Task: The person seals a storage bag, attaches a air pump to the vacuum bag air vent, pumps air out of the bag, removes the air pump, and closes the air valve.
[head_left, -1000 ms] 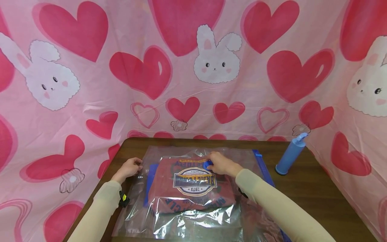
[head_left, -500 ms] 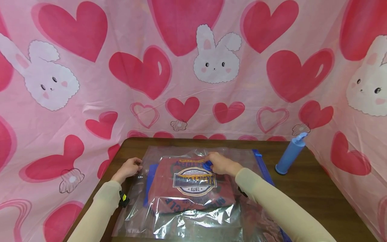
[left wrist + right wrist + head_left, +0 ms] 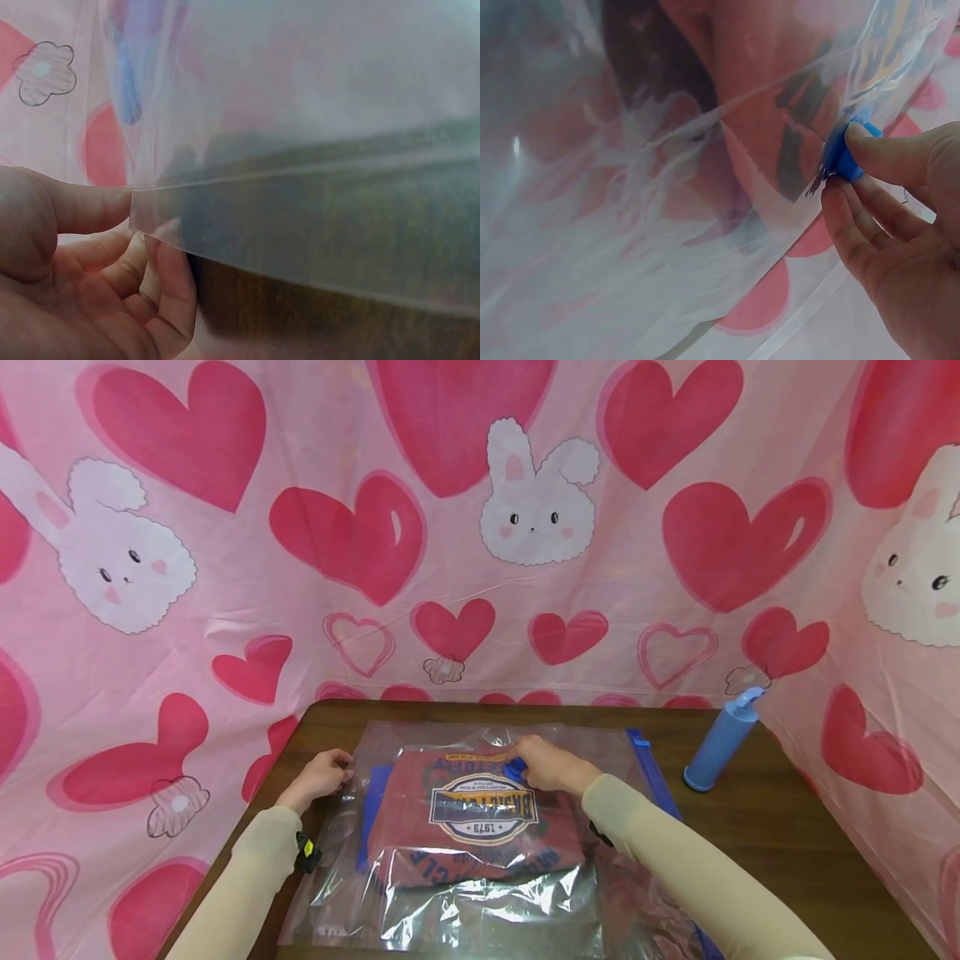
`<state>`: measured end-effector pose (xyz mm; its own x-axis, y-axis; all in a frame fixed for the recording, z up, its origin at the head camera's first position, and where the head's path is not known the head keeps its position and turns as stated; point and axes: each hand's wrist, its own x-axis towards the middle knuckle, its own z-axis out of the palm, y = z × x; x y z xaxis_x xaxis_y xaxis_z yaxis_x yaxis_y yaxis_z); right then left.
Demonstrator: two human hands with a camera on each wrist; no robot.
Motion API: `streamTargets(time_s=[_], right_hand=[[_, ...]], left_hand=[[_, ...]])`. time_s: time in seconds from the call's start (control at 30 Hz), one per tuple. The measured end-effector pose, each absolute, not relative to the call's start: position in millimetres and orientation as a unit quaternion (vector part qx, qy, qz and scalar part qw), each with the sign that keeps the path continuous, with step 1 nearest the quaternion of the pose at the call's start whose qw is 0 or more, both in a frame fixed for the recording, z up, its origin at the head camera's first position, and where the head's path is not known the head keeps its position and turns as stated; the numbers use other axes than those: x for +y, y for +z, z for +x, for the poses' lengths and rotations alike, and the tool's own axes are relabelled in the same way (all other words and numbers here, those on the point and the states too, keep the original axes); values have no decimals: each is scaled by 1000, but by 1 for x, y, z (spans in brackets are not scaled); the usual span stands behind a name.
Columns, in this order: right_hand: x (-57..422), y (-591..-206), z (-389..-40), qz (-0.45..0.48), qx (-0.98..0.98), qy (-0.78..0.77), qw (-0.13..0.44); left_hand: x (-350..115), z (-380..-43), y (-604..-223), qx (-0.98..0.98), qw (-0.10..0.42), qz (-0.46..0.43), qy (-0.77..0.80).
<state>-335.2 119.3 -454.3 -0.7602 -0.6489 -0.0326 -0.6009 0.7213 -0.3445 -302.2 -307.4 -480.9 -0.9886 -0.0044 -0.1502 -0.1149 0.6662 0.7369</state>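
Observation:
A large clear plastic storage bag point(image 3: 487, 910) lies flat on the table, with a folded red garment point(image 3: 480, 852) inside it. Printed lettering on the garment appears upside down in the head view. My left hand point(image 3: 326, 774) pinches the bag's left edge between thumb and fingers; in the left wrist view the film's edge point(image 3: 300, 281) runs off to the right from the fingertips. With thumb and fingers, my right hand point(image 3: 551, 766) grips a blue valve cap point(image 3: 846, 154) on the bag's top face, over the far part of the garment.
A blue hand pump point(image 3: 722, 747) stands on the wooden table point(image 3: 780, 852) at the right. The bag's blue zip strip point(image 3: 658, 777) runs along its right side. Something flat and blue point(image 3: 375, 814) shows under the garment's left side. A pink curtain point(image 3: 465, 585) with hearts and rabbits hangs behind.
The fingers of my right hand have shifted slightly on the blue valve cap. My left hand, the bag and the pump stay where they were.

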Motion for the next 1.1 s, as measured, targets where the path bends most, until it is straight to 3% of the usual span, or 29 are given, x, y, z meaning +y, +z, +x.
streamTargets(time_s=[0.33, 0.6, 1.1], right_hand=[[117, -455, -338, -340, 926, -157, 54], [118, -453, -336, -343, 918, -184, 82], [119, -455, -338, -377, 909, -166, 66]], left_hand=[[-306, -302, -481, 911, 68, -34, 406], [-306, -302, -480, 910, 70, -35, 406], [-308, -302, -481, 906, 77, -41, 413]])
